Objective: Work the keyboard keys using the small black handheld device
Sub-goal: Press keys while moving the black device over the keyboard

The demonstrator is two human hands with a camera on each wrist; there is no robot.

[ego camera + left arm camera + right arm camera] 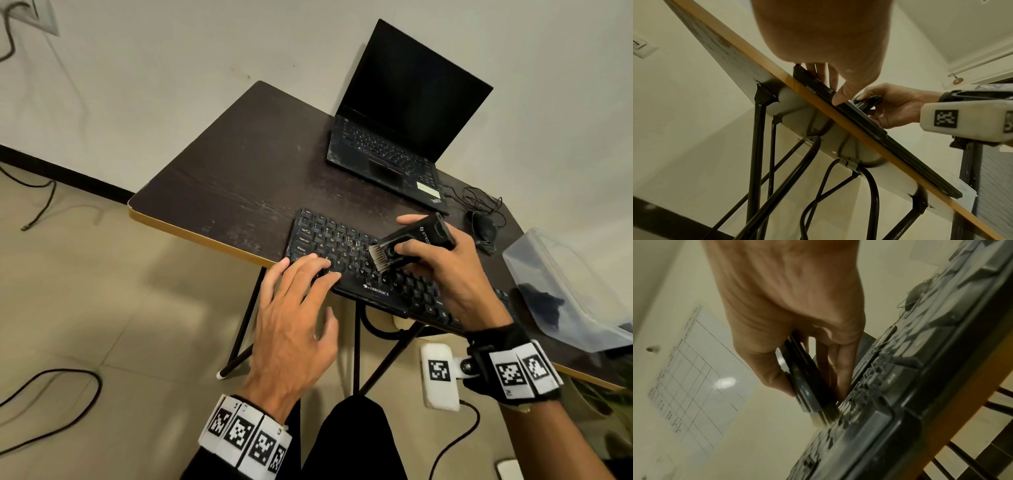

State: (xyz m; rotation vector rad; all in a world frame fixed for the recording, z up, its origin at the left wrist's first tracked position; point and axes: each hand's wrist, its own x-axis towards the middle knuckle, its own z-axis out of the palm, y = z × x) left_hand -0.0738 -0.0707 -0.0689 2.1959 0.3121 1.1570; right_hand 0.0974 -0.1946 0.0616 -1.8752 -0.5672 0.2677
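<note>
A black keyboard (346, 255) lies along the near edge of the dark table (239, 164). My right hand (445, 263) grips a small black handheld device (416, 238) with a brush head, and its pale bristles (376, 257) touch the keys in the keyboard's middle. In the right wrist view the device (801, 382) is angled down, its bristles (826, 417) against the keyboard (900, 402). My left hand (294, 308) lies with straight fingers on the keyboard's left front corner. From below, the left wrist view shows those fingers (830, 76) on the keyboard's edge (869, 126).
An open black laptop (397, 126) with a dark screen stands at the table's back. A black mouse (484, 229) with a tangled cable lies right of the keyboard. A clear plastic box (568, 291) sits at the right edge. Cables trail on the floor.
</note>
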